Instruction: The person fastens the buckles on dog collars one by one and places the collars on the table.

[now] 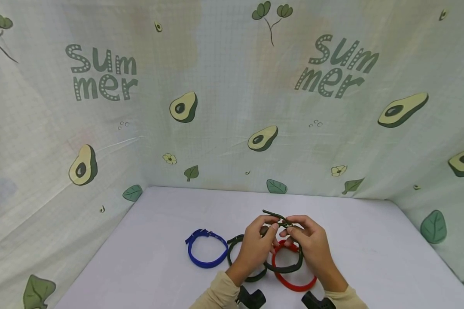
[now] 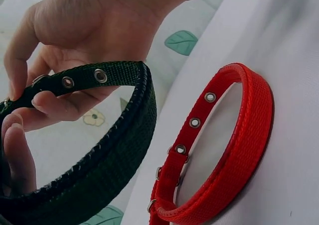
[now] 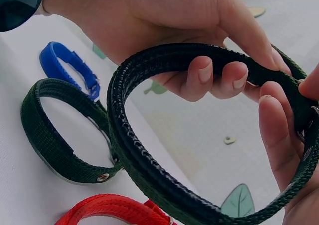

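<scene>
Both hands hold a dark green dog collar (image 1: pixel 288 269) up above the white table, its loop hanging below the fingers. My left hand (image 1: pixel 257 245) pinches the collar near its buckle, with the strap's free end sticking out up and left. My right hand (image 1: pixel 314 243) pinches the strap on the other side of the buckle. In the left wrist view metal eyelets show along the raised collar (image 2: pixel 117 158). In the right wrist view the fingers of both hands meet at the buckle, which they partly hide; the loop (image 3: pixel 149 160) is closed.
On the table (image 1: pixel 139 266) lie a blue collar (image 1: pixel 206 264) at left, a second dark green collar (image 1: pixel 255 278) partly behind the left hand, and a red collar (image 1: pixel 295 286) below the raised one. A cloth printed with avocados (image 1: pixel 263 138) surrounds the table's back and sides.
</scene>
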Motion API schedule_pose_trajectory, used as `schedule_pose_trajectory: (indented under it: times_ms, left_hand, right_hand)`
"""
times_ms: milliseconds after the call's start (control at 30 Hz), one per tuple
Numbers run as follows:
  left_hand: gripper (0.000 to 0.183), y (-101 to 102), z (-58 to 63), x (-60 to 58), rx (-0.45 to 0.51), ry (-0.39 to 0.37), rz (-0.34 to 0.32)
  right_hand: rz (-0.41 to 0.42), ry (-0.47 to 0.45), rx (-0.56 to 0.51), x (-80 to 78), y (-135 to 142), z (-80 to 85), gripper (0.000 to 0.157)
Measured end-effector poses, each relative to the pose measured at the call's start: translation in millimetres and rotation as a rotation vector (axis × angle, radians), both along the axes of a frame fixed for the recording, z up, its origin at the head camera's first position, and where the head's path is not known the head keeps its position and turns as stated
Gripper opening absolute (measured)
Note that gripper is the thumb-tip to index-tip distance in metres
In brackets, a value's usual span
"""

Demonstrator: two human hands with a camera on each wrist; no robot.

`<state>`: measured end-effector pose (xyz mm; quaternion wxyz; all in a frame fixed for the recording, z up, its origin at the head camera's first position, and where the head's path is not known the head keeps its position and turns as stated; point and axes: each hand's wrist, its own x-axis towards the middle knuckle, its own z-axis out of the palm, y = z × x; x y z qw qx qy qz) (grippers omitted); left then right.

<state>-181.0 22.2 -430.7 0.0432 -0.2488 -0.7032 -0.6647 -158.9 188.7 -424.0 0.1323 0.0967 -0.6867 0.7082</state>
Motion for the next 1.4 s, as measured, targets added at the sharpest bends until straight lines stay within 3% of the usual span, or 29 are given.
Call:
schedule_pose_trajectory:
  times_ms: [433,733,900,1200,1300,1400]
  left_hand:
    - [0.025,-2.7,-0.6,-5.3,0.009,-0.09,-0.041]
    - [0.03,-6.8,-0.8,-10.0,-0.002,-0.179,-0.061]
    - [0.032,-6.8,-0.6,-12.8,-0.011,-0.237,-0.041]
    - [0.027,-8.1,-0.1,-13.6,0.072,-0.293,-0.037]
    - [0.027,-8.1,0.4,-13.9,0.08,-0.297,-0.044]
    - [0.026,-7.9,1.9,-13.4,0.077,-0.3,-0.053]
  right_hand:
    - [-0.049,0.016,-0.023,0.0,-1.3,0.7,0.019]
    - [-0.076,0.001,-0.208,-1.0,-2.0,2.5,0.024]
    - [-0.065,0.001,-0.246,-2.1,-1.5,3.3,0.024]
    - [-0.057,0.039,-0.143,-2.7,-0.6,2.4,0.022]
    - [-0.086,0.042,-0.107,-3.5,-0.5,2.5,0.021]
    - [-0.136,0.033,-0.005,-3.4,0.3,3.7,0.021]
